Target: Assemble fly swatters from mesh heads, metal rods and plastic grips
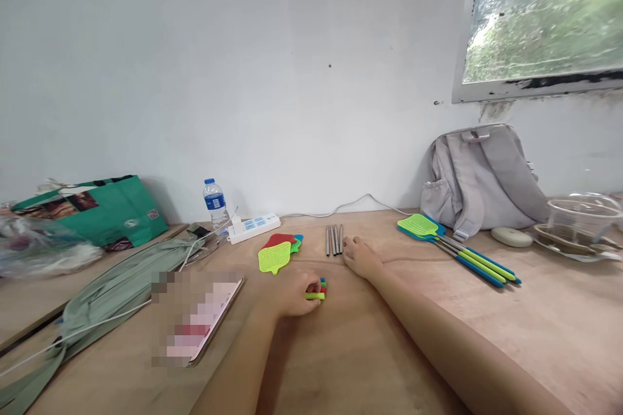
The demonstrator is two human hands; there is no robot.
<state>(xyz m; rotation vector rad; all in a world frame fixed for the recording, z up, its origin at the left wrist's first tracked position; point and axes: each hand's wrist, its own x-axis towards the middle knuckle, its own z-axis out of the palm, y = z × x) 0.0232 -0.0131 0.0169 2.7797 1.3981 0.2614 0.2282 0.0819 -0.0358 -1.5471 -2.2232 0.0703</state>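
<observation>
My left hand (296,293) is closed around a short yellow-green handle (315,296). Red, green and blue handles (323,284) lie just beyond it, partly hidden by my fingers. My right hand (363,258) rests on the table with its fingers loosely apart and bent, the fingertips beside the rightmost of several thin metal rods (334,241). The rods lie roughly side by side, pointing away from me. Left of them is a loose pile of fly swatter heads: a yellow-green one (274,257) in front, with red (281,240), green and blue ones behind.
Fly swatters (417,225) with long handles lie at the right, before a grey backpack (481,181). A power strip (254,227) and a water bottle (215,201) stand at the back. Left are a phone (207,324), a grey-green strap (121,285) and a green bag (114,211).
</observation>
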